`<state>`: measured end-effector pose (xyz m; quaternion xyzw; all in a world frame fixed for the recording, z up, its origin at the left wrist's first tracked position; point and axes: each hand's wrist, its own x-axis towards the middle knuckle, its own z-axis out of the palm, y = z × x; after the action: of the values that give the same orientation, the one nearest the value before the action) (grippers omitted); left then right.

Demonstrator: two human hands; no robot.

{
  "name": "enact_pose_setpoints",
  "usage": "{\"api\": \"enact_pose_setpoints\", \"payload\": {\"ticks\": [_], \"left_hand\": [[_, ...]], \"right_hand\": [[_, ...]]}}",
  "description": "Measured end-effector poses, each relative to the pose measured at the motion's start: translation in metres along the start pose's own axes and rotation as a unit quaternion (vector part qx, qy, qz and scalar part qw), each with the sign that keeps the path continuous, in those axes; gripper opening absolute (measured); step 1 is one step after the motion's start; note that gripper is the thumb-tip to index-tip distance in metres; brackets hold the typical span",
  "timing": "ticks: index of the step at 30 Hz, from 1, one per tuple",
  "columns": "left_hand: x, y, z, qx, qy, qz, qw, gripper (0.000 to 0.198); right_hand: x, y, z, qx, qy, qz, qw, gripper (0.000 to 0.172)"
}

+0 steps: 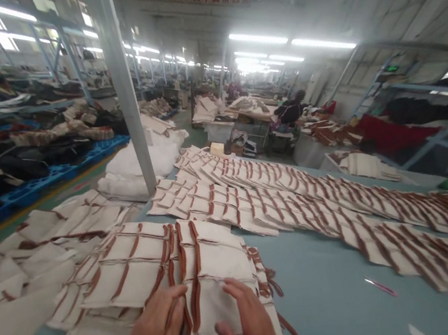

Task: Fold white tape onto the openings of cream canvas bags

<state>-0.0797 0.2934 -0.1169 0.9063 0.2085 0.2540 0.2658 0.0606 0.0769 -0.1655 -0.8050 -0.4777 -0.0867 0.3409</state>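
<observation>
In front of me lies a stack of cream fabric panels (215, 252) with brown trim strips, laid in overlapping piles. My left hand (160, 332) is at the left edge of the nearest panel, its fingers drawn together beside the brown strips; the fingertips are partly hidden. Resting on the right part of that panel is my right hand (249, 324), thumb and fingers apart. Brown strap ends (274, 283) stick out at the stack's right side.
Long rows of overlapping trimmed panels (286, 200) cover the far side of the blue-green table (314, 284). A thin pink tool (381, 286) lies on the right. Loose cream pieces (14, 279) spread at left, near a grey post (124, 92). A person (289, 109) sits farther back.
</observation>
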Motion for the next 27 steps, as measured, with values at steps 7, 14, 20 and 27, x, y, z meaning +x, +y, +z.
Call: {"api": "enact_pose_setpoints", "payload": {"ticks": [7, 14, 20, 27], "left_hand": [[0.03, 0.002, 0.021, 0.037, -0.026, 0.081, 0.996, 0.041], [0.024, -0.011, 0.029, 0.058, -0.037, 0.061, 0.996, 0.039], [0.036, 0.0, 0.04, 0.068, -0.041, 0.047, 0.996, 0.039], [0.044, -0.017, 0.052, 0.062, -0.025, 0.008, 0.998, 0.044]], "right_hand": [[0.13, -0.025, 0.022, -0.074, -0.11, 0.169, 0.977, 0.049], [0.129, -0.017, 0.035, -0.127, -0.185, 0.156, 0.962, 0.043], [0.151, 0.011, 0.035, -0.129, -0.16, 0.06, 0.977, 0.056], [0.152, 0.039, 0.058, -0.136, -0.105, 0.008, 0.985, 0.013]]}}
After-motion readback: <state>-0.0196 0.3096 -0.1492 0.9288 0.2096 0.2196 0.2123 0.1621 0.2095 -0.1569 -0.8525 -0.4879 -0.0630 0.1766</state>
